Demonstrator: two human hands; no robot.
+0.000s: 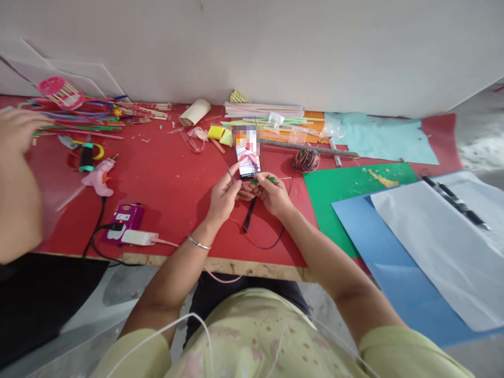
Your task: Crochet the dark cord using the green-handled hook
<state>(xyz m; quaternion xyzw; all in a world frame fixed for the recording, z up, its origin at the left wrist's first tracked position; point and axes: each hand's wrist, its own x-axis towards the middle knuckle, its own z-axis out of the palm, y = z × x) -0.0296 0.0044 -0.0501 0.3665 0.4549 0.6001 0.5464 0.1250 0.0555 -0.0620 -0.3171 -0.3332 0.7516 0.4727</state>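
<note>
Near the middle of the red table, my left hand (225,195) is closed, thumb and index finger together, with a dark strand of yarn across the index finger. Close beside it, my right hand (273,193) pinches a green-handled crochet hook (258,181), its thin metal shaft pointing right. Below my hands hangs a short black strip (248,216); its upper end is hidden by my fingers. A thin dark strand loops toward the multicoloured yarn ball (306,160). Just beyond my fingertips a phone (249,163) with a lit screen lies propped up.
At left are another person's arm (18,194), a pink glue gun (99,176), scissors (96,150) and a purple power adapter (125,219). Straws (263,110) and a cardboard tube (196,112) lie along the wall. Green paper (334,184) and a blue folder (378,252) cover the right side.
</note>
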